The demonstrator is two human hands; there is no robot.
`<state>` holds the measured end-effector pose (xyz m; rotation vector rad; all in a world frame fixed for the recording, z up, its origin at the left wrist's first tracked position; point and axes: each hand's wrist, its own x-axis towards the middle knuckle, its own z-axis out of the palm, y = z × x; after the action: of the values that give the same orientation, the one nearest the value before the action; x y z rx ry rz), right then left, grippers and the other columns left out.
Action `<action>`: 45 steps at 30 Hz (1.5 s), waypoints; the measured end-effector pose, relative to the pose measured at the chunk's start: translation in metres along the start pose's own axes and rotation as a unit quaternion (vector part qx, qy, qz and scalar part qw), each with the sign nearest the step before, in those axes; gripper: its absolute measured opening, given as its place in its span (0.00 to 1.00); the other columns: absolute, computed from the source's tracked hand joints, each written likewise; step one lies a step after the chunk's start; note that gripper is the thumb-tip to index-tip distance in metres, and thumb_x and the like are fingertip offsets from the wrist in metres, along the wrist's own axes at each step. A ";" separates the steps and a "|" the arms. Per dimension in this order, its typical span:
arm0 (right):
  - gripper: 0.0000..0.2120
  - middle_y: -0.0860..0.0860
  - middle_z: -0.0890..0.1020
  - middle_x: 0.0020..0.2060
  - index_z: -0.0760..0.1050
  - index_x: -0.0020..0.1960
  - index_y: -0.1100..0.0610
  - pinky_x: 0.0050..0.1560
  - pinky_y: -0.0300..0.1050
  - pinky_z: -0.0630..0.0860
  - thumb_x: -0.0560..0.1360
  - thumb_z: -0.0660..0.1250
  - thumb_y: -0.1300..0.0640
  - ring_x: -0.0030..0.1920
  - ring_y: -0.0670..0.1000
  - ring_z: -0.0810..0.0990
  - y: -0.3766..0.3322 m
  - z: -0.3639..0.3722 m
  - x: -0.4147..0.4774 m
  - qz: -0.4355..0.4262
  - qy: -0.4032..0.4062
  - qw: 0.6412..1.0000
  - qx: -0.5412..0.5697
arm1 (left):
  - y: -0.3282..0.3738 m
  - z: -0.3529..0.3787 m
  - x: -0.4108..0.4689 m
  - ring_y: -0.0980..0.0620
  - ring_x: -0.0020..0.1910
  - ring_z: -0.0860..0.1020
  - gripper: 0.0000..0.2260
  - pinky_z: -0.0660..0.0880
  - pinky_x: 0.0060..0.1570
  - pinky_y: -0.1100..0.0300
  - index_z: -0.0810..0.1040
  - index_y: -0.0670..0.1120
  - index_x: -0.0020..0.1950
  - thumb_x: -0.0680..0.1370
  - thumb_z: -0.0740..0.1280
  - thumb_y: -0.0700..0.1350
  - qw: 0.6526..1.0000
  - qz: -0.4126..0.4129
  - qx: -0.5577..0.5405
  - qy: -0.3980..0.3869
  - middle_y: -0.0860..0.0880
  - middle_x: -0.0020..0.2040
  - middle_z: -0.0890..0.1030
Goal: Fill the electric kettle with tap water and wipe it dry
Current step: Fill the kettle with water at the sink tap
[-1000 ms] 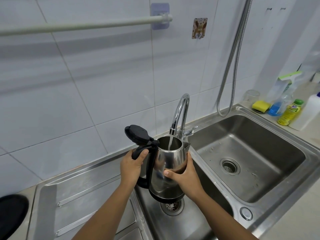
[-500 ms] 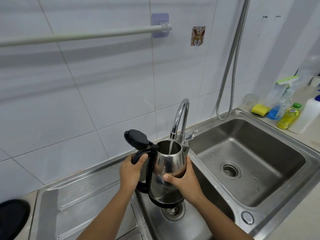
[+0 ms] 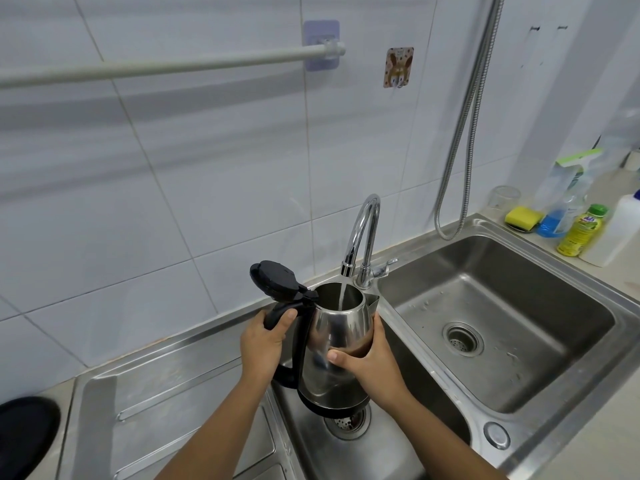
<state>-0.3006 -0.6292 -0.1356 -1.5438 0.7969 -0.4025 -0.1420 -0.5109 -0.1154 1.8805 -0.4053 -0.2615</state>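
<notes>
A steel electric kettle [image 3: 341,327] with a black handle and its black lid [image 3: 273,278] flipped open hangs above the left sink basin's drain [image 3: 348,423]. My left hand [image 3: 263,344] grips the handle. My right hand [image 3: 367,358] wraps the kettle's body from the right. A thin stream of water runs from the chrome tap [image 3: 360,237] into the kettle's mouth.
The right sink basin [image 3: 519,306] lies beside the kettle, and a drainboard [image 3: 156,403] to the left. A yellow sponge [image 3: 523,216], spray bottle [image 3: 561,202], green-capped bottle [image 3: 581,233] and white bottle [image 3: 616,233] stand at the far right. A metal hose [image 3: 464,133] hangs on the wall, and a rail [image 3: 166,65] crosses above.
The view has tilted slightly upward, so the kettle and sink sit lower in the frame. Both hands hold the kettle under the running tap as before.
</notes>
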 end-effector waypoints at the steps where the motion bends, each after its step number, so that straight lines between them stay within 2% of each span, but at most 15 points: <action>1: 0.68 0.46 0.60 0.79 0.45 0.81 0.44 0.75 0.54 0.64 0.53 0.83 0.39 0.77 0.52 0.62 0.000 0.000 0.000 0.000 -0.001 1.000 0.001 | -0.001 0.000 0.000 0.46 0.39 0.81 0.11 0.75 0.43 0.52 0.75 0.53 0.40 0.74 0.68 0.58 1.000 0.000 0.002 0.001 0.48 0.37 0.81; 8: 0.71 0.45 0.64 0.78 0.47 0.81 0.43 0.75 0.55 0.66 0.48 0.82 0.33 0.75 0.50 0.65 -0.001 0.002 0.001 0.007 0.000 1.000 -0.006 | -0.001 0.001 0.002 0.46 0.40 0.81 0.11 0.73 0.40 0.56 0.75 0.52 0.40 0.74 0.68 0.58 1.000 -0.003 0.000 0.002 0.47 0.37 0.81; 13: 0.69 0.45 0.63 0.77 0.47 0.81 0.44 0.74 0.54 0.66 0.51 0.83 0.35 0.76 0.50 0.65 -0.001 0.001 0.007 0.005 0.003 1.000 -0.008 | -0.001 0.003 0.006 0.46 0.39 0.81 0.13 0.72 0.38 0.57 0.76 0.49 0.40 0.74 0.68 0.58 1.000 -0.011 -0.008 0.003 0.47 0.35 0.81; 16: 0.70 0.45 0.64 0.77 0.47 0.81 0.42 0.74 0.56 0.68 0.49 0.83 0.33 0.75 0.50 0.66 0.001 0.002 0.011 0.007 0.005 1.000 -0.015 | -0.003 0.006 0.009 0.47 0.39 0.81 0.12 0.71 0.38 0.58 0.76 0.50 0.40 0.74 0.68 0.57 1.000 -0.012 -0.008 0.001 0.48 0.35 0.81; 23: 0.71 0.45 0.66 0.76 0.47 0.81 0.43 0.73 0.54 0.69 0.48 0.83 0.33 0.74 0.49 0.67 0.007 0.004 0.020 0.013 0.000 1.000 -0.012 | -0.012 0.009 0.015 0.46 0.40 0.81 0.11 0.75 0.42 0.52 0.76 0.51 0.40 0.74 0.68 0.58 1.000 -0.015 -0.006 0.002 0.49 0.37 0.81; 29: 0.70 0.44 0.65 0.77 0.47 0.81 0.42 0.73 0.55 0.68 0.48 0.83 0.33 0.75 0.50 0.66 0.010 0.005 0.024 0.012 -0.004 1.000 -0.015 | -0.014 0.010 0.016 0.47 0.40 0.81 0.10 0.71 0.38 0.59 0.76 0.52 0.41 0.74 0.68 0.57 1.000 -0.020 -0.011 0.004 0.48 0.37 0.81; 36: 0.71 0.44 0.64 0.77 0.47 0.81 0.42 0.74 0.55 0.68 0.48 0.83 0.33 0.75 0.49 0.66 0.012 0.007 0.025 0.010 -0.001 1.000 -0.017 | -0.013 0.008 0.016 0.47 0.40 0.81 0.11 0.70 0.37 0.60 0.76 0.51 0.40 0.75 0.68 0.57 1.000 -0.016 -0.010 0.008 0.48 0.36 0.81; 40: 0.71 0.44 0.63 0.78 0.46 0.81 0.42 0.75 0.55 0.67 0.48 0.83 0.33 0.76 0.48 0.65 0.011 0.007 0.025 0.011 0.004 1.000 -0.018 | -0.012 0.008 0.017 0.46 0.39 0.81 0.12 0.72 0.37 0.59 0.76 0.50 0.40 0.74 0.68 0.57 1.000 -0.014 -0.008 0.014 0.46 0.36 0.81; 45: 0.70 0.43 0.64 0.77 0.47 0.80 0.41 0.74 0.55 0.68 0.49 0.83 0.33 0.76 0.48 0.66 0.012 0.007 0.025 0.006 0.006 1.000 -0.019 | -0.012 0.008 0.017 0.46 0.39 0.81 0.12 0.75 0.43 0.53 0.76 0.51 0.40 0.74 0.68 0.58 1.000 -0.016 -0.004 0.013 0.48 0.36 0.81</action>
<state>-0.2811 -0.6409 -0.1538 -1.5723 0.8283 -0.3900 -0.1279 -0.5208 -0.1294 1.8811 -0.3568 -0.2604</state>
